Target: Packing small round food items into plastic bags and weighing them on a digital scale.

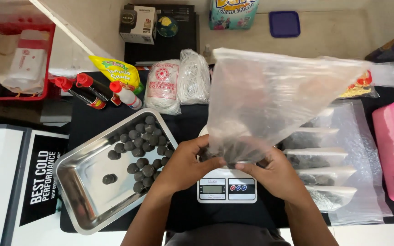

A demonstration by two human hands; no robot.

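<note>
Both hands are pinching the bottom of a clear bag (270, 100) over the scale (226, 187), left hand (185, 161) and right hand (274, 172) each closing fingers on the crinkled plastic around dark balls inside. Left of the scale, a steel tray (80, 191) is holding more dark balls (140, 148), with bare metal showing at its near end. Behind the scale, a yellow pouch (117, 70) and white packets (163, 86) are lying close together; to its right, filled bags (324, 177) are crowding the table edge.

One head-worn camera looks steeply down, close over the table (92, 123)
</note>
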